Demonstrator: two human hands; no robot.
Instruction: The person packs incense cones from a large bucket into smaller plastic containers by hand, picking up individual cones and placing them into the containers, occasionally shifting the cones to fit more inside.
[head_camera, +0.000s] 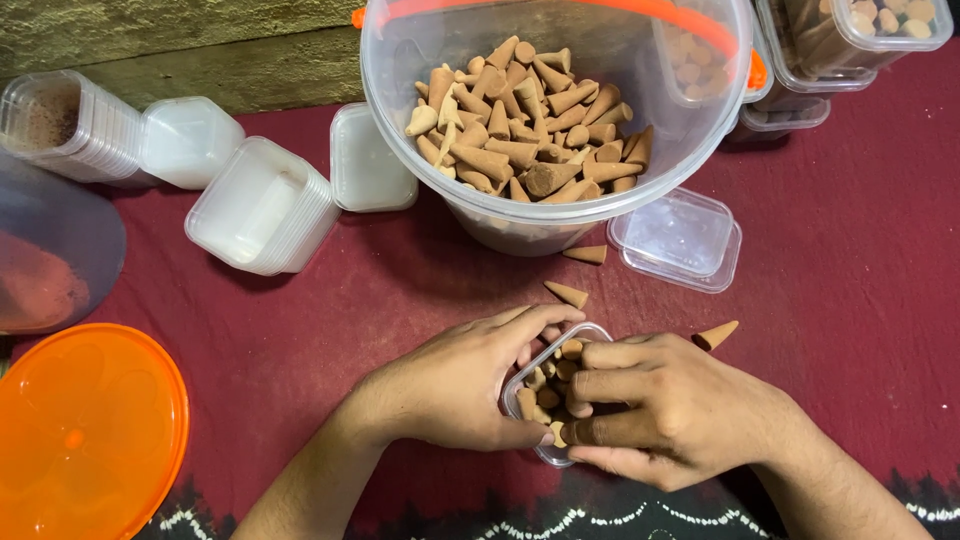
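Clear round bucket (500, 215) of brown cones (520, 125) sits top centre on the maroon tabletop (850, 260); clear lid (678, 238) just right of it, stacked white tubs (262, 205) left, orange lid (85, 430) at the bottom-left edge. Left hand (455, 385) cups a small clear tub (548, 385) near the front edge; right hand (665, 405), fingers curled, presses on its cones. Three loose cones (566, 293) lie between bucket and hands.
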